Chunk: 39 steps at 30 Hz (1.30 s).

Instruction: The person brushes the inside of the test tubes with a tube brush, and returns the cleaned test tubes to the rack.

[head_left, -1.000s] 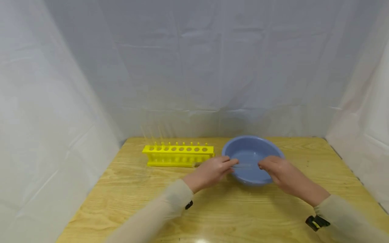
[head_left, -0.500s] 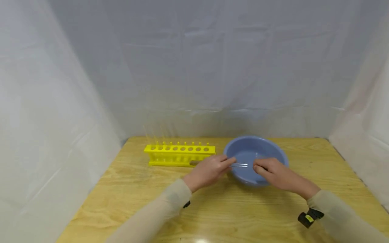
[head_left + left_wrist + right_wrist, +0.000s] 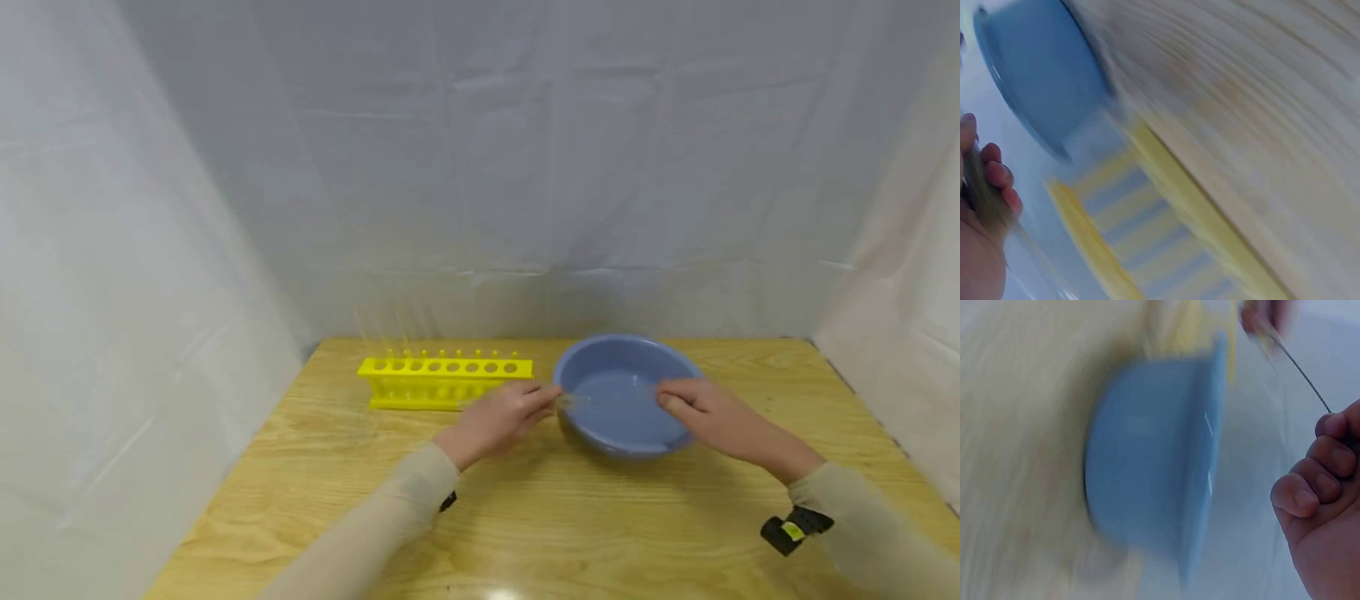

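Observation:
My left hand [image 3: 498, 417] grips a clear glass test tube [image 3: 1038, 259] lying nearly level over the left rim of a blue basin [image 3: 630, 450]. My right hand [image 3: 720, 421], fingers curled, holds the twisted wire handle [image 3: 1302, 376] of a test tube brush. That wire runs across to the left hand. Brownish bristles [image 3: 986, 197] show blurred in the tube within the left hand's grip, and a faint patch of them shows at its mouth in the head view. The right hand is above the basin's right side. Its palm hides the end of the wire.
Left of the basin stands a yellow test tube rack [image 3: 444, 372], just behind the left hand. A few clear test tubes [image 3: 405, 327] stand at its left end. The wooden table [image 3: 570, 533] is bounded by white sheeting [image 3: 495, 167] at the back and sides.
The right hand moved left toward the left hand, then back right. The brown bristles, earlier left of the left hand, have shifted right. The left hand has moved slightly left.

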Each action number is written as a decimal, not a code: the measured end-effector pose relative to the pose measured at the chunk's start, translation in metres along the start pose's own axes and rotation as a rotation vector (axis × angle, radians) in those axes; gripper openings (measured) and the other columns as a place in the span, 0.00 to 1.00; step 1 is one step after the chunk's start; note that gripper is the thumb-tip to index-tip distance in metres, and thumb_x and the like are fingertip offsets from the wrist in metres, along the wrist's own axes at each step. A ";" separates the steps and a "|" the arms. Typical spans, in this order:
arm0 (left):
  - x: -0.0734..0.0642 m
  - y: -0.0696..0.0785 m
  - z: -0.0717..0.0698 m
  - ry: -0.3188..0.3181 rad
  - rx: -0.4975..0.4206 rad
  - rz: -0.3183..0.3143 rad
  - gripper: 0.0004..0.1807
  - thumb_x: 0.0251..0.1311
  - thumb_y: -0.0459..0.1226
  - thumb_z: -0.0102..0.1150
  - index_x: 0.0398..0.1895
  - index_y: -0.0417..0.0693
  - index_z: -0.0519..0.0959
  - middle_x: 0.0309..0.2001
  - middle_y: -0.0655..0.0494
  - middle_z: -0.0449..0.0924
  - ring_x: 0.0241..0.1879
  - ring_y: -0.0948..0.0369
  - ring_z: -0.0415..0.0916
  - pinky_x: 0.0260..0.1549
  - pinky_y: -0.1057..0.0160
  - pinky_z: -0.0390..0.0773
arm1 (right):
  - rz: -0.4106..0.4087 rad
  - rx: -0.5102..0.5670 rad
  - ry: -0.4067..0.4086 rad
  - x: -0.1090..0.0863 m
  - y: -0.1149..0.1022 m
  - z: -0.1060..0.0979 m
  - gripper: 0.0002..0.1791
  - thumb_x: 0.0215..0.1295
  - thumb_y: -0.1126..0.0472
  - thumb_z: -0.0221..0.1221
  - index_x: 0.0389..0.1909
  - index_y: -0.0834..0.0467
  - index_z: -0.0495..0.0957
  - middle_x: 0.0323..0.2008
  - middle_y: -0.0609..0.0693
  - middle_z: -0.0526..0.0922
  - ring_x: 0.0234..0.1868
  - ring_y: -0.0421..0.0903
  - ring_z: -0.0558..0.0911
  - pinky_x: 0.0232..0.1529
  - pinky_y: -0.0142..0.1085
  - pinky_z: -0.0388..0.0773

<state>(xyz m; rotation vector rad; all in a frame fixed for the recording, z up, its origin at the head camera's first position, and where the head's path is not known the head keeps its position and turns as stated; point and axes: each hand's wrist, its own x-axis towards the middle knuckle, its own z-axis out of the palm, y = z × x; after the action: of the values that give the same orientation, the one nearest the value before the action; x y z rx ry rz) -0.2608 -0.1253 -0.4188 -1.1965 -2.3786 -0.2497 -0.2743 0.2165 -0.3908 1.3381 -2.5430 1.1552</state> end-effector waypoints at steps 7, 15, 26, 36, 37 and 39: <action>-0.014 -0.017 -0.008 0.015 -0.023 -0.022 0.22 0.68 0.36 0.62 0.65 0.45 0.77 0.42 0.54 0.82 0.36 0.62 0.80 0.39 0.67 0.81 | -0.008 -0.132 0.040 -0.024 0.004 -0.040 0.16 0.78 0.68 0.48 0.31 0.47 0.70 0.23 0.37 0.63 0.22 0.32 0.62 0.24 0.33 0.62; -0.011 -0.015 -0.006 0.011 -0.040 -0.025 0.21 0.69 0.37 0.61 0.64 0.45 0.78 0.41 0.53 0.82 0.34 0.62 0.81 0.36 0.66 0.82 | -0.048 -0.241 0.054 -0.030 0.001 -0.050 0.18 0.76 0.70 0.50 0.31 0.43 0.70 0.23 0.33 0.61 0.22 0.29 0.61 0.24 0.31 0.61; -0.008 -0.016 -0.008 -0.019 -0.047 -0.065 0.22 0.68 0.36 0.63 0.65 0.44 0.77 0.39 0.53 0.81 0.32 0.63 0.78 0.34 0.66 0.80 | -0.001 -0.508 0.104 -0.037 -0.001 -0.056 0.10 0.75 0.68 0.53 0.45 0.52 0.80 0.39 0.40 0.81 0.39 0.39 0.80 0.37 0.40 0.78; -0.005 -0.011 -0.012 -0.045 -0.042 -0.076 0.21 0.70 0.37 0.60 0.65 0.46 0.77 0.38 0.54 0.81 0.31 0.64 0.78 0.32 0.69 0.79 | -0.130 -0.620 0.264 -0.033 0.007 -0.039 0.09 0.67 0.73 0.59 0.43 0.58 0.79 0.37 0.48 0.84 0.37 0.47 0.82 0.36 0.46 0.80; -0.005 -0.011 -0.012 -0.042 -0.037 -0.074 0.21 0.70 0.37 0.61 0.64 0.46 0.78 0.39 0.55 0.81 0.32 0.64 0.78 0.33 0.69 0.80 | -0.142 -0.615 0.272 -0.032 0.008 -0.037 0.09 0.67 0.73 0.60 0.43 0.58 0.80 0.37 0.48 0.84 0.37 0.47 0.83 0.36 0.46 0.80; -0.003 -0.010 -0.012 -0.036 -0.017 -0.060 0.21 0.70 0.37 0.61 0.64 0.47 0.78 0.40 0.55 0.82 0.33 0.63 0.79 0.34 0.69 0.80 | -0.157 -0.599 0.270 -0.029 0.009 -0.032 0.09 0.67 0.73 0.59 0.43 0.57 0.80 0.37 0.48 0.84 0.37 0.47 0.82 0.36 0.44 0.80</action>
<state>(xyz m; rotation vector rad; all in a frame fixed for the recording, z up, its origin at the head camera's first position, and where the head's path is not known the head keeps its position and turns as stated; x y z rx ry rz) -0.2634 -0.1375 -0.4097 -1.1478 -2.4509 -0.2711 -0.2717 0.2599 -0.3839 1.1091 -2.2668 0.4449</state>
